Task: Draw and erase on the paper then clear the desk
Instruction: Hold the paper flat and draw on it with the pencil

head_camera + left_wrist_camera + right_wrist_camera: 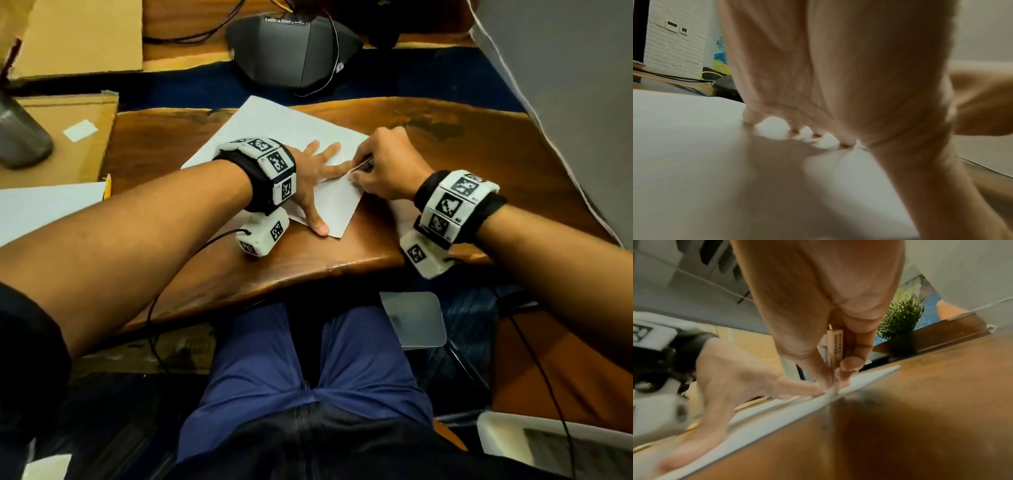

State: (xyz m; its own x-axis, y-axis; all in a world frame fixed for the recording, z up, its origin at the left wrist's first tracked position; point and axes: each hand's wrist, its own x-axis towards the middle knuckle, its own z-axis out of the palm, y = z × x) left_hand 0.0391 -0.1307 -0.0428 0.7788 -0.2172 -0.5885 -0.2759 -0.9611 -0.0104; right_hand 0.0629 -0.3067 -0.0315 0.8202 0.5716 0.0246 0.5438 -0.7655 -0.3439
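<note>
A white sheet of paper [274,130] lies angled on the brown wooden desk [462,164]. My left hand [317,178] is spread flat on the sheet, fingers straight, thumb near its front corner; the left wrist view shows the fingertips [750,120] pressing the paper [684,146]. My right hand [387,168] pinches a pencil [361,167] with its tip on the paper beside my left index finger. In the right wrist view the pencil [833,347] stands between thumb and fingers, with its point down on the paper [777,417] near the sheet's right edge.
A dark conference speaker [294,51] with cables sits at the back. Cardboard pieces [65,137] and a grey cylinder [20,137] lie to the left, with another white sheet [44,205] and a yellow pencil [107,186] on it. A grey panel [565,85] rises at right.
</note>
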